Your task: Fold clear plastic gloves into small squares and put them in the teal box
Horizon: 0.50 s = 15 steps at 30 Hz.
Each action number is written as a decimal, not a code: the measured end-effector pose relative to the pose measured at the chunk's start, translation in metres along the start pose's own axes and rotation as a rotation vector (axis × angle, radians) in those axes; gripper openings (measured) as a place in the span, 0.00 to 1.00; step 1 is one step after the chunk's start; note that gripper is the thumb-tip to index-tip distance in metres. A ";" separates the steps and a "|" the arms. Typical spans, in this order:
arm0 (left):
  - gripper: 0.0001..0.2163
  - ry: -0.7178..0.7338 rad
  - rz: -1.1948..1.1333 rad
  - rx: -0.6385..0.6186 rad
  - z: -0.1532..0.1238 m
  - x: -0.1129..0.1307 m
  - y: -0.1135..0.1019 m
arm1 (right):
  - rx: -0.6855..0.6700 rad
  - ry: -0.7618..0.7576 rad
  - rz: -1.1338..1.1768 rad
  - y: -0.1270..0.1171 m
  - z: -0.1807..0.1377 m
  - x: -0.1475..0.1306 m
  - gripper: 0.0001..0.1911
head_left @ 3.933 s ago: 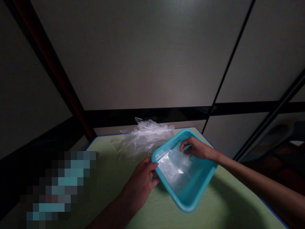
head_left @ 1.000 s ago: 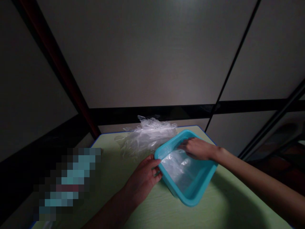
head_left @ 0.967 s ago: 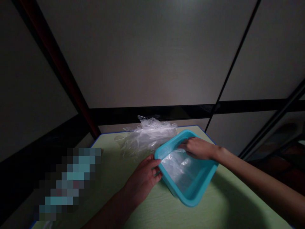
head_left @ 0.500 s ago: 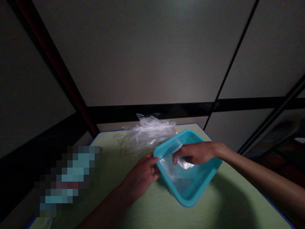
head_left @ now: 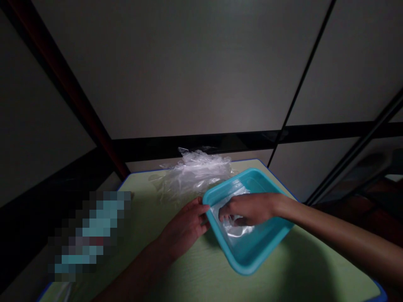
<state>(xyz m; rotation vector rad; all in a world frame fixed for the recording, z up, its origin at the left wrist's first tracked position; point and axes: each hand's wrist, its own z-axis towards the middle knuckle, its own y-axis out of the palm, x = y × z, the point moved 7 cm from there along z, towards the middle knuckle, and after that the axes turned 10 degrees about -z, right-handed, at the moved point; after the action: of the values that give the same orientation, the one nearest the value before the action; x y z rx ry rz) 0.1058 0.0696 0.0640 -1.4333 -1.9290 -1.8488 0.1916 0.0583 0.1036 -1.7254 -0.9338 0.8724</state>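
A turquoise plastic tub (head_left: 252, 262) sits on a pale green table (head_left: 195, 272). My left hand (head_left: 185, 226) grips the tub's left rim, fingers curled over the edge. My right hand (head_left: 247, 208) reaches into the tub from the right, its fingers closed on a clear plastic sheet (head_left: 236, 228) that lies crumpled inside. The tub's far wall shows behind my wrist.
A heap of crumpled clear plastic (head_left: 193, 174) lies at the table's far edge, just behind the tub. A pixelated patch (head_left: 90, 235) covers the left side. Grey wall panels with dark frames rise behind the table; its blue edge runs near right.
My right hand moved from the tub's far rim toward its middle-left and gathered the clear plastic, which was spread flat and is now bunched. My left hand stayed on the rim.
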 end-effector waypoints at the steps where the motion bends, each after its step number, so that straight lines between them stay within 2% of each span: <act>1: 0.11 0.002 -0.001 0.010 0.000 0.000 -0.001 | 0.034 0.018 -0.023 -0.001 -0.001 0.001 0.14; 4: 0.10 0.012 -0.007 0.035 0.002 -0.001 -0.006 | 0.149 0.093 -0.094 -0.006 -0.005 0.003 0.19; 7: 0.10 0.018 -0.008 -0.026 0.003 -0.002 -0.005 | 0.195 0.129 -0.079 -0.006 -0.006 0.005 0.13; 10: 0.09 0.021 0.015 -0.108 0.002 -0.002 -0.002 | 0.198 0.128 0.026 -0.004 -0.008 0.009 0.09; 15: 0.09 0.006 0.009 -0.114 0.003 -0.005 -0.005 | 0.149 0.081 0.182 0.000 -0.011 0.010 0.10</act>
<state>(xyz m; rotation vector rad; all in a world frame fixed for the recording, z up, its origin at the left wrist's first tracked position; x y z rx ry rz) 0.1060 0.0702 0.0563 -1.4634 -1.8385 -1.9863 0.2058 0.0628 0.1049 -1.7214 -0.6497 0.9575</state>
